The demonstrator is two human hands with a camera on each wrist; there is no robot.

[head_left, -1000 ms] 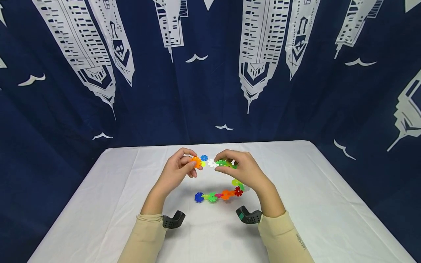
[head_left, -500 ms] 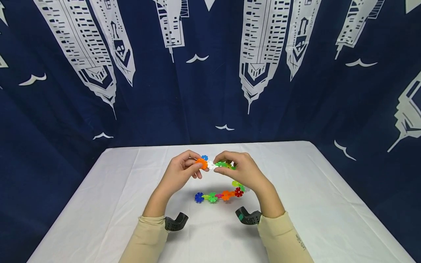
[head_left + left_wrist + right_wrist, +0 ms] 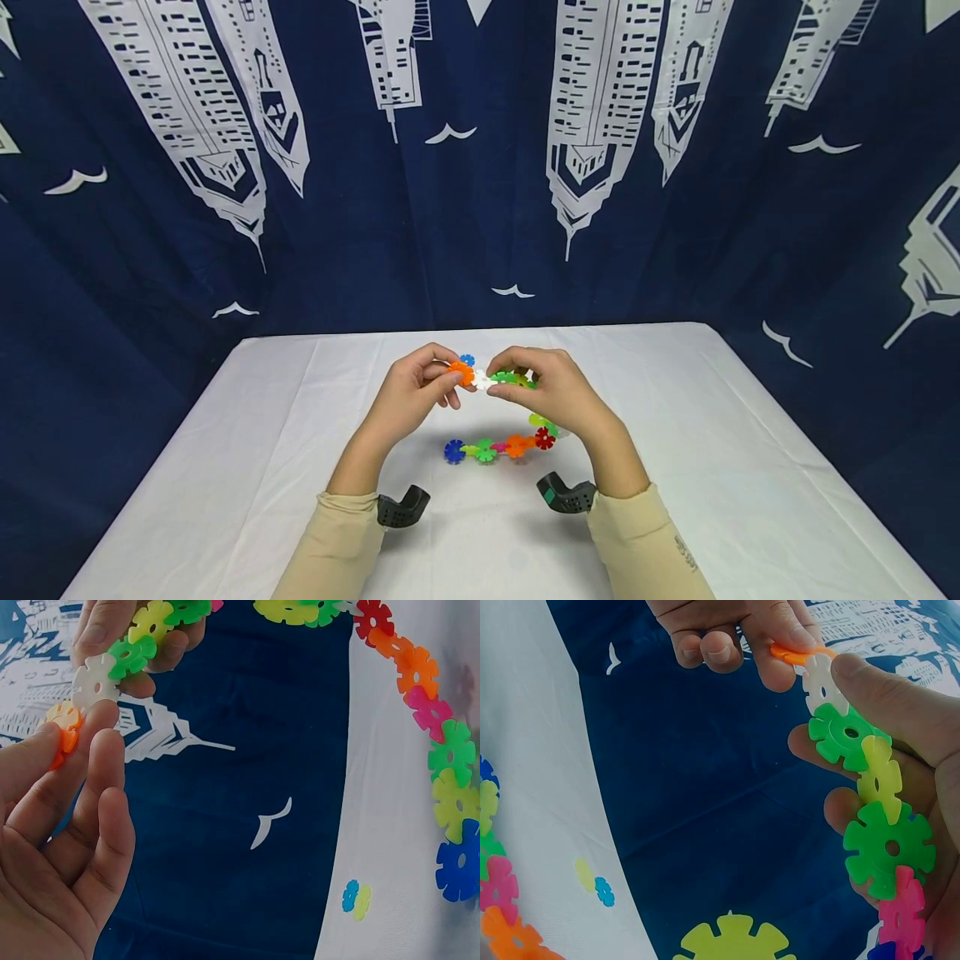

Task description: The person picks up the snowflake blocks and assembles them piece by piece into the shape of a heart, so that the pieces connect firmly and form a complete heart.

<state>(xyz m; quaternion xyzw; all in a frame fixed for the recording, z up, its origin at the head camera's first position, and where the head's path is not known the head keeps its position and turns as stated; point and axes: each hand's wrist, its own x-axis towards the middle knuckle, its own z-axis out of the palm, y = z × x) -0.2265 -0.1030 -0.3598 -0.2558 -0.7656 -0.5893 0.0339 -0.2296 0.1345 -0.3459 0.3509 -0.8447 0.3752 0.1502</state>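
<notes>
My left hand point(image 3: 408, 387) pinches an orange notched snowflake disc point(image 3: 67, 739) between thumb and fingers. That disc touches the white disc point(image 3: 96, 681) at one end of a linked chain; how deep their slots meet, I cannot tell. My right hand point(image 3: 555, 385) grips this end of the chain, thumb by the white disc and fingers behind a green disc point(image 3: 847, 735). From there yellow, green and pink discs point(image 3: 901, 911) hang in the right wrist view. Lower down, the chain curves past a red disc point(image 3: 545, 438) to a blue disc point(image 3: 454, 452) at its other end.
Beyond the hands, a loose blue disc point(image 3: 350, 895) and a yellow disc point(image 3: 362, 902) lie together on the white-covered table point(image 3: 225, 467). A dark blue curtain point(image 3: 465, 217) with white building prints hangs behind the table.
My left hand has moved right and slightly down, bringing the orange disc against the white disc. My right hand has barely moved, and the chain's lower part stays in place.
</notes>
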